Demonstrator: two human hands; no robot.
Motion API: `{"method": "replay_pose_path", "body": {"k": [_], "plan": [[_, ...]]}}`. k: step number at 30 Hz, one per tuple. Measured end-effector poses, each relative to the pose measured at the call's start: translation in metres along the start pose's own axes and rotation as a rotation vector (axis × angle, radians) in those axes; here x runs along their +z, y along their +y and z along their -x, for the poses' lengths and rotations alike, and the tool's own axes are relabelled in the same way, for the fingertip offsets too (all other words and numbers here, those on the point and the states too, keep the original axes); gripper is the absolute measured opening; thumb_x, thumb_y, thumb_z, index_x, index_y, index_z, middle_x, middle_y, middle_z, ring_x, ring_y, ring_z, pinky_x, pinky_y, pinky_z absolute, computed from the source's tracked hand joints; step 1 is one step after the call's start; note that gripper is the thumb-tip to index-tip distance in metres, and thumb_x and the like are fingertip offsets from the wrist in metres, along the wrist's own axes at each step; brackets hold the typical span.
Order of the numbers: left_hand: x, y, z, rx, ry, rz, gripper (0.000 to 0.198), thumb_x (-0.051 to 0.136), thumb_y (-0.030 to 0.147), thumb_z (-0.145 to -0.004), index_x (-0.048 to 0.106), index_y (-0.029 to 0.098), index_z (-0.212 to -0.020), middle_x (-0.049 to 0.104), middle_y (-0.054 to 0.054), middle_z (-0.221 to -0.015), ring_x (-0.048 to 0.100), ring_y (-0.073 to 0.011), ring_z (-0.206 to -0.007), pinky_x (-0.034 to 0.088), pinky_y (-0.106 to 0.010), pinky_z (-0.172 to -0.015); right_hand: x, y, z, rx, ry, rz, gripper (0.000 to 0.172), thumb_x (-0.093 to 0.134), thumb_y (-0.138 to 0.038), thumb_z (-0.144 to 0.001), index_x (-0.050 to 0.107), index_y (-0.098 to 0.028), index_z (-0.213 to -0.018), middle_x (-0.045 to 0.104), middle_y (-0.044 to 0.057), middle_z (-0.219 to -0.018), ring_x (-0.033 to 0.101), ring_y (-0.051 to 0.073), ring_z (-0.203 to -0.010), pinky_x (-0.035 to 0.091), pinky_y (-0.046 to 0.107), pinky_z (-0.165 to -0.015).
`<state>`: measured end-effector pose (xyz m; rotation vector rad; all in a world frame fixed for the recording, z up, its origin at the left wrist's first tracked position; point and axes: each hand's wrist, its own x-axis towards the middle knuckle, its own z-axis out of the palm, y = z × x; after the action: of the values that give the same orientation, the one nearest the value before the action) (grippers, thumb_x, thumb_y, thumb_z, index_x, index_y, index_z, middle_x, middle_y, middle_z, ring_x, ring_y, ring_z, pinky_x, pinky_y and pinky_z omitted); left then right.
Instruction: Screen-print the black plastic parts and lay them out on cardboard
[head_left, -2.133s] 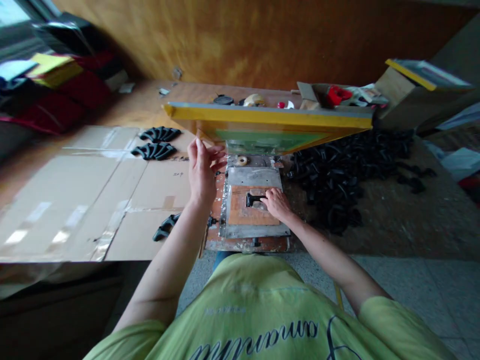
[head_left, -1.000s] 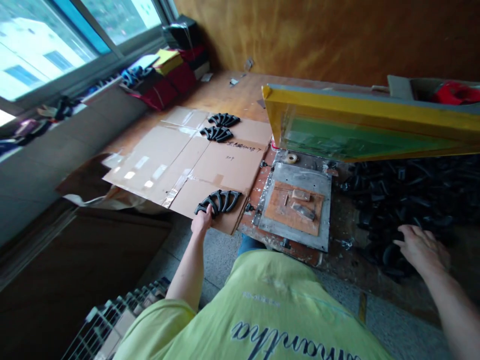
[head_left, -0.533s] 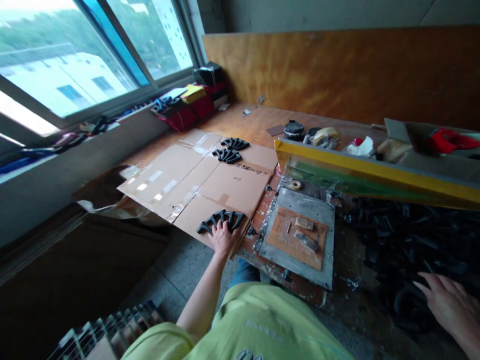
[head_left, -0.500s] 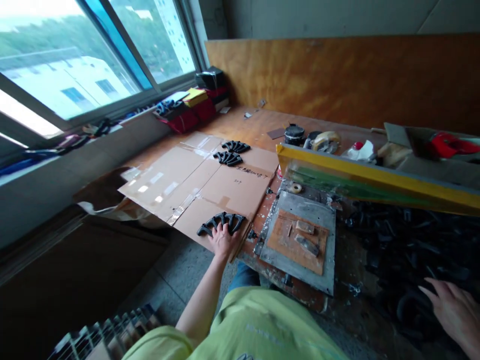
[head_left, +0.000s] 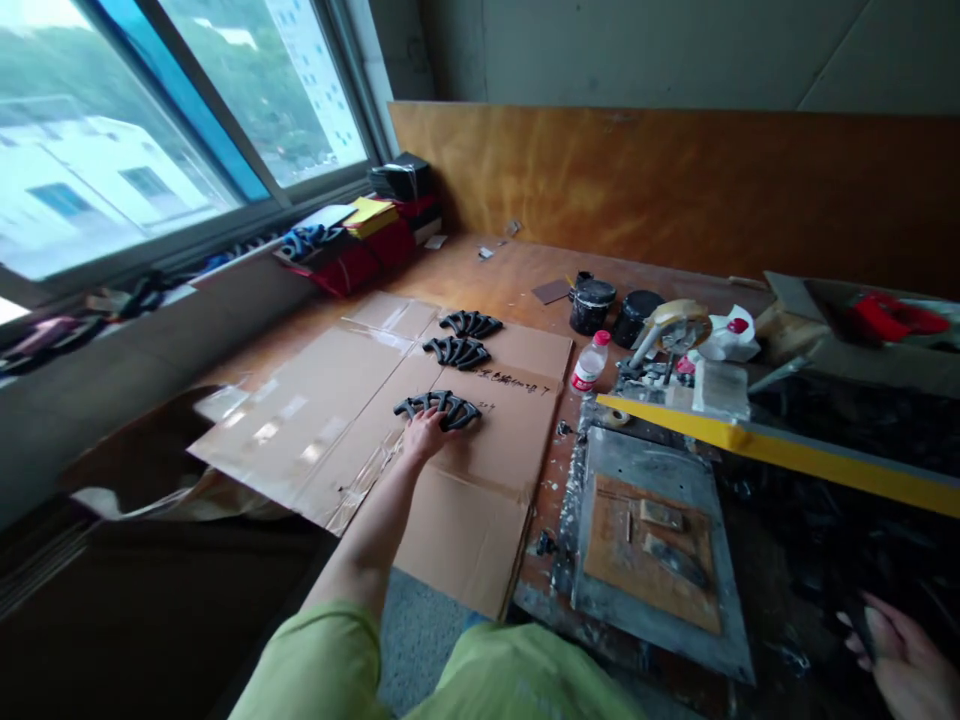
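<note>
Plastic bottle (head_left: 590, 362), two black tins (head_left: 592, 305), yellow-framed screen (head_left: 780, 452), window (head_left: 150, 130)

Window (head_left: 150, 130): upper left, blue-framed, daylight coming through.
Wall (head_left: 637, 50): grey, top of frame.
Plywood panel (head_left: 660, 185): upright behind wooden workbench (head_left: 487, 275).
Floor (head_left: 420, 650): grey, bottom centre.

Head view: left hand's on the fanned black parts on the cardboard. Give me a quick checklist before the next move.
1. Left hand on the nearest fan of black parts: ok, touching.
2. Fan lies flat on the cardboard: ok.
3. In line with the two other fans behind it: ok.
4. Screen frame raised off the metal plate: ok.
5. Jig on the plate free of a part: ok.
6. Right hand holding a part from the pile: cannot tell, at the picture's edge.
</note>
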<state>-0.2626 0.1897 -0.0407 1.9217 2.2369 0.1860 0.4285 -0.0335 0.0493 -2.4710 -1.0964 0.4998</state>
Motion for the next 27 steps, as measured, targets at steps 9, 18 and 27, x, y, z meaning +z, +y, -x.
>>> {"method": "replay_pose_path", "body": {"k": [9, 18, 27], "plan": [[0.011, -0.028, -0.087, 0.018, 0.001, 0.035, 0.065, 0.065, 0.058, -0.079, 0.063, 0.020, -0.131, 0.052, -0.014, -0.149, 0.042, -0.0387, -0.136, 0.034, -0.051, -0.109, 0.029, -0.039, 0.058, 0.098, -0.032, -0.301, 0.033, 0.059, -0.063, -0.072, 0.067, -0.042, -0.097, 0.062, 0.006, -0.059, 0.060, 0.029, -0.052, 0.048, 0.046, -0.056], [0.031, -0.004, 0.003, -0.042, 0.183, 0.161, 0.076, 0.057, 0.059, -0.085, 0.047, 0.016, -0.146, 0.036, -0.019, -0.159, 0.027, -0.0392, -0.148, 0.026, -0.061, -0.115, 0.065, -0.095, 0.073, -0.225, -0.088, -0.274, 0.058, 0.044, -0.066, -0.088, 0.068, -0.019, -0.113, 0.071, 0.008, -0.079, 0.060, 0.015, -0.053, 0.050, 0.029, -0.051], [0.048, 0.073, 0.135, -0.160, 0.319, 0.402, 0.054, 0.061, 0.048, -0.084, 0.062, 0.014, -0.126, 0.044, -0.022, -0.153, 0.036, -0.0348, -0.145, 0.031, -0.051, -0.117, 0.105, -0.104, 0.067, -0.843, -0.139, 0.048, 0.043, 0.037, -0.015, -0.097, 0.066, -0.026, -0.127, 0.068, 0.008, -0.110, 0.066, 0.020, -0.097, 0.053, 0.031, -0.083]]}}
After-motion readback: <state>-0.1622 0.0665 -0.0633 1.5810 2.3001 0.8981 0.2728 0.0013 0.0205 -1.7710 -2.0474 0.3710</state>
